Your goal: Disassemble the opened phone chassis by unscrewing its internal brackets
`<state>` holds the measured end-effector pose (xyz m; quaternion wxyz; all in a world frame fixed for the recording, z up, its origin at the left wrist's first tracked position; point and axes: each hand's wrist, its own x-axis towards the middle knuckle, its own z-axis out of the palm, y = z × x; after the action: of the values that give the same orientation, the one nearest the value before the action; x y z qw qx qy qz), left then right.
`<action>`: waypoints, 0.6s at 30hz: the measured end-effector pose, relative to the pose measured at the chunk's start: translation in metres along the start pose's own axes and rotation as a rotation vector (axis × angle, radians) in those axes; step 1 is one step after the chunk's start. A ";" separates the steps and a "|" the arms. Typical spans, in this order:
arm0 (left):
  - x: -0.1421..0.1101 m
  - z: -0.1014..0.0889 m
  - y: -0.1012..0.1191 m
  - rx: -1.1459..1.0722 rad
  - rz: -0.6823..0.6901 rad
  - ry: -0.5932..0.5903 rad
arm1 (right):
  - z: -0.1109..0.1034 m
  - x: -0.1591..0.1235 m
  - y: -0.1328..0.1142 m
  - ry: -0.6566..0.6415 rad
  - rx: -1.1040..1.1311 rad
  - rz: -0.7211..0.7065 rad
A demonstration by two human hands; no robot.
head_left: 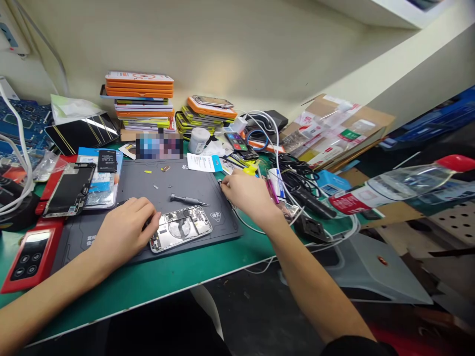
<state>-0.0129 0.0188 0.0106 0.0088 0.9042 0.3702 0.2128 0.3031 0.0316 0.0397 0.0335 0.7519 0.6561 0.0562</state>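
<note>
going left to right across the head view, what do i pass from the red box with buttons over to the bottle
Red box with buttons → left hand → opened phone → right hand → plastic bottle.

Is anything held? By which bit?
Can't tell what, if anything, the right grip pinches; the left grip is at the opened phone's left end, hold unclear.

Opened phone (pixel 185 228) — silvery inside bared, lying flat, slightly askew — on gray mat (pixel 137 185), near front edge.
</note>
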 end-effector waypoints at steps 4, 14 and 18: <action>-0.001 0.002 -0.001 0.014 0.008 0.001 | -0.003 -0.003 0.000 0.067 0.086 -0.027; 0.000 0.001 -0.001 0.019 0.006 0.007 | -0.013 -0.005 -0.007 -0.055 0.432 -0.639; -0.001 0.001 -0.001 0.029 0.014 0.007 | 0.000 -0.003 0.004 -0.040 0.461 -0.678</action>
<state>-0.0136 0.0187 0.0088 -0.0070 0.9061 0.3668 0.2109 0.3062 0.0278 0.0397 -0.1068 0.4816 0.8614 -0.1212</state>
